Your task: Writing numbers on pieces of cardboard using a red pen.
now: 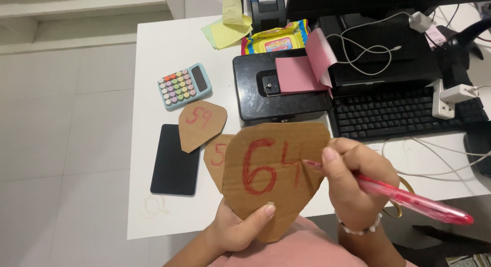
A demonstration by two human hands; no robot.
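Your left hand (pixel 240 228) pinches the cardboard piece (pixel 276 170) by its bottom point, thumb on top, so it stands above the grip. Right hand (pixel 353 180) is wrapped around the pink pen (pixel 409 198), tip touching the card's right side.

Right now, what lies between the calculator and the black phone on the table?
In the head view, a small cardboard cutout with red writing lies partly between the calculator and the black phone, overlapping the phone's upper right corner; the rest is bare white table.
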